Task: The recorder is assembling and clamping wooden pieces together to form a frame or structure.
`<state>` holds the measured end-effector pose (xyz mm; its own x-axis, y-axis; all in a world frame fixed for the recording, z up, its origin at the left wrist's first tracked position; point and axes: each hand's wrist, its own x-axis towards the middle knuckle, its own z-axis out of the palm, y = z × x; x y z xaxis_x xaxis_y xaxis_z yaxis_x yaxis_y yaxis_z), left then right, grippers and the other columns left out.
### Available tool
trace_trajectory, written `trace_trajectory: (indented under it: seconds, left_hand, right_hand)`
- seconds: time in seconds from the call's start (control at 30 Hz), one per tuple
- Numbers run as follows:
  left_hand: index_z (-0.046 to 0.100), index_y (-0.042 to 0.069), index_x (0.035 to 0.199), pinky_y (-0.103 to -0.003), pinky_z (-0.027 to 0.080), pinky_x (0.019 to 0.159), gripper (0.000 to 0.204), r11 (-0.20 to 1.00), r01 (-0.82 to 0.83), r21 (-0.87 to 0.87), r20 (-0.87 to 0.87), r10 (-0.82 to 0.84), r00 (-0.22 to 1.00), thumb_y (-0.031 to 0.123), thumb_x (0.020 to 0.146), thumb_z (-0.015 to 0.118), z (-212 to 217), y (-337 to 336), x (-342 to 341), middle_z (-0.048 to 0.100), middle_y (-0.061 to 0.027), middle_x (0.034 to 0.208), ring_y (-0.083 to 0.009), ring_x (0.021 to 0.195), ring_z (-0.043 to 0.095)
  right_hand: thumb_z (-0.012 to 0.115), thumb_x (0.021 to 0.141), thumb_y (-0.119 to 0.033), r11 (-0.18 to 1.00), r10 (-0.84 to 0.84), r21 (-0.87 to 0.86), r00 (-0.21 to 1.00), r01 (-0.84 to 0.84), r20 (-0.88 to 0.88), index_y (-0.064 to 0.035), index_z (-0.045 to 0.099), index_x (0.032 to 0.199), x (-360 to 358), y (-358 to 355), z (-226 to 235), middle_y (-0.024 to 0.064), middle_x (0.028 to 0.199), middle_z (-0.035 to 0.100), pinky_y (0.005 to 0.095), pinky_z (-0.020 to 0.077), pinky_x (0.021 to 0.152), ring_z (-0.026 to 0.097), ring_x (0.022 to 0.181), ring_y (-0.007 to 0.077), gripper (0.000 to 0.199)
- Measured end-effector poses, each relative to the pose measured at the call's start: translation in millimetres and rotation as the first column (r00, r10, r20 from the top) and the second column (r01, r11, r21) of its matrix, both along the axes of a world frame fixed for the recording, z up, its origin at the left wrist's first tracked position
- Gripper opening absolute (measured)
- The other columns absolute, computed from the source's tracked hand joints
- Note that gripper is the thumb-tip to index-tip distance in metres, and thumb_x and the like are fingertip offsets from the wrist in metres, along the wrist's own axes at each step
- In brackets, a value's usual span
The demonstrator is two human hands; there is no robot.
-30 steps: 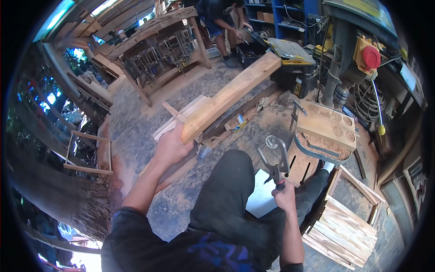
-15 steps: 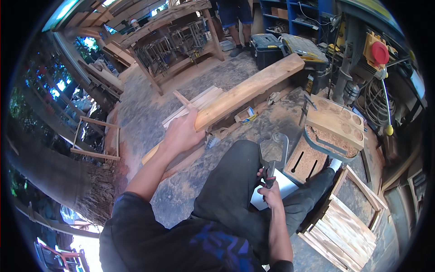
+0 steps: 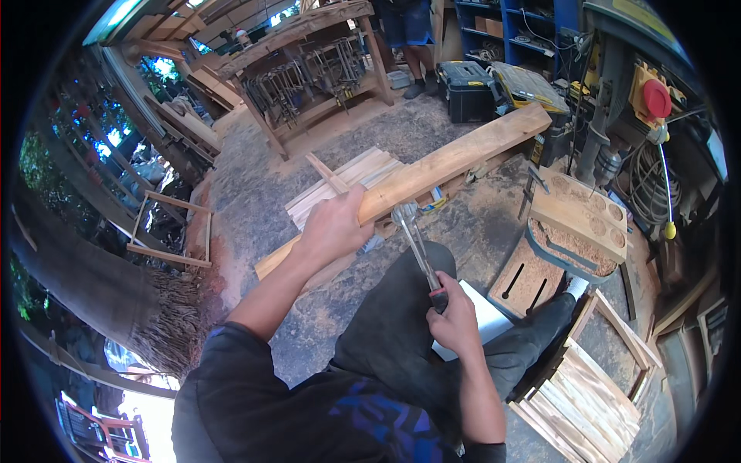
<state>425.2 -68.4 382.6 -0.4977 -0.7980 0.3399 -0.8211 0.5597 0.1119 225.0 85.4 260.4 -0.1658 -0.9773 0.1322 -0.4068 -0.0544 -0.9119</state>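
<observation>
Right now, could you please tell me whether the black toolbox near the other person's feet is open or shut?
Shut: the black toolbox has its lid down over its body, with no raised panel visible.

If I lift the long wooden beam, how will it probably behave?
The beam looks thick and straight, so probably stiff. Its flat faces suggest it would hardly roll. Much length extends beyond the left hand, so that end may dip.

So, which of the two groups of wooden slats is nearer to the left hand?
The slats just beyond the left hand and thick beam; the other group lies at lower right, nearer the right hand.
</observation>
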Motion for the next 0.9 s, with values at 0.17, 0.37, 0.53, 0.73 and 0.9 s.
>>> trace_trajectory:
  seconds: [0.17, 0.37, 0.53, 0.73, 0.9]
  left_hand:
    - [0.049, 0.003, 0.105, -0.053, 0.052, 0.07, 0.041, 0.999, -0.021, 0.03, 0.021, 0.02, 1.0, 0.021, 0.077, 0.072, -1.4, 0.4, -0.7, 0.068, -0.0241, 0.083, -0.0458, 0.078, 0.066]
    - [0.048, 0.003, 0.104, -0.053, 0.052, 0.069, 0.042, 0.999, 0.048, 0.009, 0.013, -0.048, 0.999, 0.021, 0.076, 0.074, -3.6, 10.4, -5.1, 0.068, -0.0223, 0.087, -0.0441, 0.08, 0.067]
    - [0.049, 0.004, 0.104, -0.053, 0.053, 0.069, 0.043, 0.999, 0.033, -0.028, 0.054, -0.031, 0.998, 0.021, 0.075, 0.075, -3.6, 11.4, -6.8, 0.068, -0.021, 0.091, -0.0428, 0.082, 0.067]
    - [0.049, 0.005, 0.109, -0.052, 0.053, 0.068, 0.047, 0.998, 0.036, -0.048, 0.039, -0.034, 0.999, 0.022, 0.075, 0.076, -9.3, 8.7, -10.8, 0.069, -0.0232, 0.087, -0.0435, 0.079, 0.067]
    - [0.049, 0.005, 0.11, -0.052, 0.054, 0.068, 0.049, 0.998, 0.045, -0.054, 0.044, -0.043, 0.998, 0.022, 0.074, 0.077, -10.1, 9.7, -17.0, 0.069, -0.0237, 0.086, -0.0434, 0.077, 0.068]
  right_hand:
    - [0.065, 0.07, 0.0, 0.998, -0.007, -0.071, 0.999, 0.004, -0.043, -0.0022, 0.053, 0.134, 7.9, 1.1, -2.7, 0.0195, 0.117, 0.063, 0.0446, 0.0492, 0.095, 0.061, 0.112, 0.0417, 0.065]
    - [0.065, 0.071, 0.0, 0.997, 0.004, -0.076, 1.0, -0.006, -0.024, 0.0013, 0.054, 0.131, 16.0, -10.7, -5.9, 0.0226, 0.119, 0.062, 0.0455, 0.0487, 0.097, 0.06, 0.113, 0.0428, 0.061]
    - [0.062, 0.076, -0.002, 0.991, -0.064, -0.122, 0.997, 0.058, -0.047, -0.0015, 0.057, 0.13, 21.5, -10.2, -7.1, 0.0202, 0.119, 0.066, 0.0426, 0.0513, 0.094, 0.065, 0.11, 0.0398, 0.055]
    - [0.063, 0.076, -0.005, 0.994, -0.082, -0.067, 0.996, 0.081, -0.022, -0.0009, 0.057, 0.129, 27.8, -5.9, 7.5, 0.0224, 0.118, 0.066, 0.0445, 0.0513, 0.094, 0.064, 0.11, 0.0427, 0.053]
    - [0.065, 0.076, -0.004, 0.993, -0.094, -0.071, 0.995, 0.092, -0.023, 0.0016, 0.056, 0.127, 27.5, -5.0, 6.0, 0.0235, 0.116, 0.064, 0.0484, 0.0492, 0.094, 0.061, 0.11, 0.0441, 0.052]
